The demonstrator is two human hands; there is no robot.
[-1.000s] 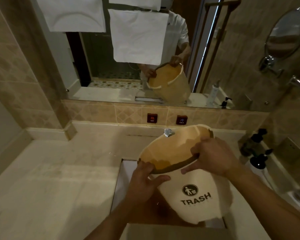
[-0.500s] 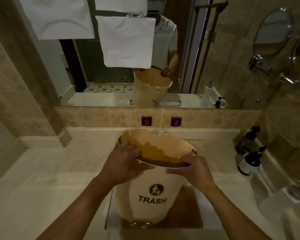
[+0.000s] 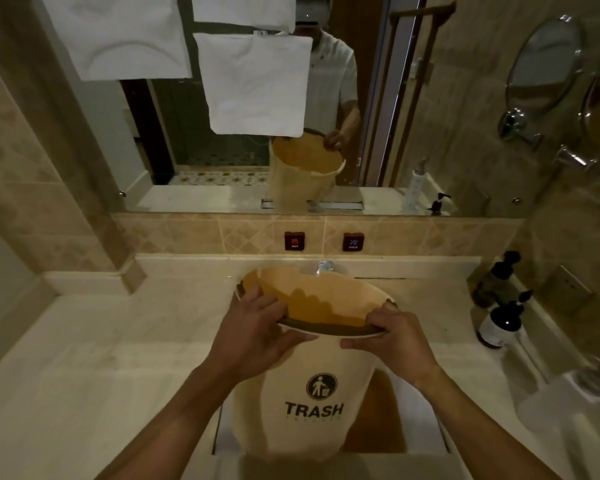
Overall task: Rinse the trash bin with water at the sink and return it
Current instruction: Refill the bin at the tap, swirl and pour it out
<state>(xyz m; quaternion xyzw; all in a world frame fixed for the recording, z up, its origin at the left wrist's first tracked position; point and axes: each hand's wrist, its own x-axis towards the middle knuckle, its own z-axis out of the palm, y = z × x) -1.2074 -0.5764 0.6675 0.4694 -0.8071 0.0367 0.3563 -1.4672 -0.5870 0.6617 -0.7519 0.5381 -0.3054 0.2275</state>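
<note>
A cream trash bin (image 3: 312, 403) marked TRASH stands nearly upright in the rectangular sink (image 3: 420, 420). Brownish water shows inside the bin and in the basin beside it. My left hand (image 3: 253, 330) grips the bin's near left rim, thumb outside and fingers over the edge. Gripping the near right rim the same way is my right hand (image 3: 394, 337). The faucet spout (image 3: 324, 266) peeks out just behind the bin's far rim; I see no running water.
HOT (image 3: 294, 241) and COLD (image 3: 353, 242) buttons sit on the tiled backsplash. Dark pump bottles (image 3: 499, 320) stand on the counter (image 3: 101, 358) at the right. A wall mirror (image 3: 257, 98) hangs above, a round shaving mirror (image 3: 542, 64) at right.
The bin went from tilted to the right to nearly upright and centred in the sink. My hands shifted on the rim: the left one from under the edge to the left side.
</note>
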